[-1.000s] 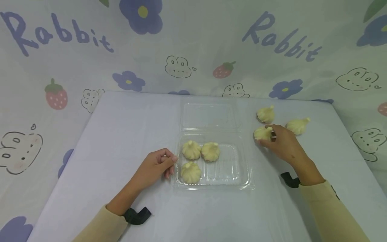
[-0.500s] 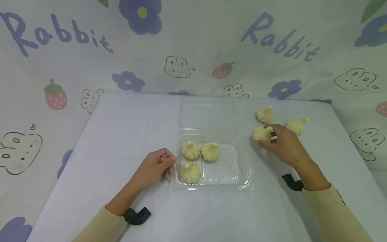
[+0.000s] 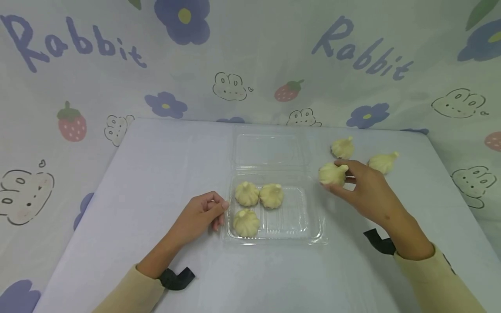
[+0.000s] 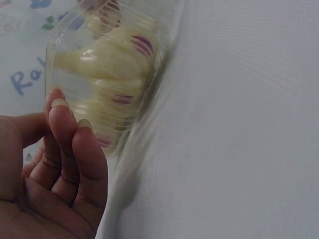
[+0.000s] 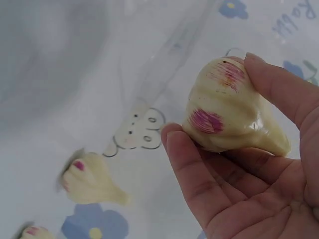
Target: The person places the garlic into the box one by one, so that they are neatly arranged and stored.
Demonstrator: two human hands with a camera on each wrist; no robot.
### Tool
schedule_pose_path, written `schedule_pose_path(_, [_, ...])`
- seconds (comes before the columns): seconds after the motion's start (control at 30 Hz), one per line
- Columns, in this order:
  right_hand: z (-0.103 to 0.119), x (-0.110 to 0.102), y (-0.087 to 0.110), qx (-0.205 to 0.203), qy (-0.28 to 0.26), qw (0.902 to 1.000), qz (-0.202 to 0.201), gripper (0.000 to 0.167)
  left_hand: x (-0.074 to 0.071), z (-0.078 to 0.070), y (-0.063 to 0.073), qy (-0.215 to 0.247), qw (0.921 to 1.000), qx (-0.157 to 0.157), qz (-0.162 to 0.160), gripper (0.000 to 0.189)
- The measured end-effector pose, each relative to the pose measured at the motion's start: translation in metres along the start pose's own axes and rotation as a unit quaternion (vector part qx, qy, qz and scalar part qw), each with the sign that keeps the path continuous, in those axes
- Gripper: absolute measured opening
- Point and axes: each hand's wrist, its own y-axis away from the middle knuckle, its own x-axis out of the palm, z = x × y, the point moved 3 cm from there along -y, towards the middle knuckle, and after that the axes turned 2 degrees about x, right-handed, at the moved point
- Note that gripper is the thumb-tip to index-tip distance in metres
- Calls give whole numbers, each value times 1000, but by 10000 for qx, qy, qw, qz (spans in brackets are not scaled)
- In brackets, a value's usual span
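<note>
A clear plastic clamshell box [image 3: 291,213] stands with its lid [image 3: 270,150] folded back. Three pale garlic bulbs [image 3: 247,223] sit in its left part, two behind and one in front. My left hand [image 3: 201,217] pinches the box's left rim between thumb and fingertips. To the right of the box, my right hand [image 3: 372,191] grips another garlic bulb [image 3: 331,174] by its sides, raised off the table. In the right wrist view, purple streaks mark that bulb's [image 5: 224,104] base, and its stem points toward the palm.
Two more garlic bulbs lie at the back right, one [image 3: 342,148] behind the held bulb and one [image 3: 383,163] beyond the right hand. A white cloth covers the table [image 3: 164,165]. A printed curtain [image 3: 258,52] hangs behind its back edge.
My right hand has lifted the garlic bulb off the table and moved it slightly left toward the box. The left hand has stayed at the box's rim.
</note>
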Motion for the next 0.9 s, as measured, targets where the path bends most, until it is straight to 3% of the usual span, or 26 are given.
schedule_pose_path(0.13, [13,1,4,-226,68,9997,5,58,0,1,0,-16,10000,8,16,24])
schedule_pose_path(0.4, [36,9,14,-306,109,9990,308,57,-1,1,0,-10,10000,49,8,24])
schedule_pose_path(0.9, [57,47,23,-553,31,9950,826,52,-1,1,0,67,10000,2,15,25])
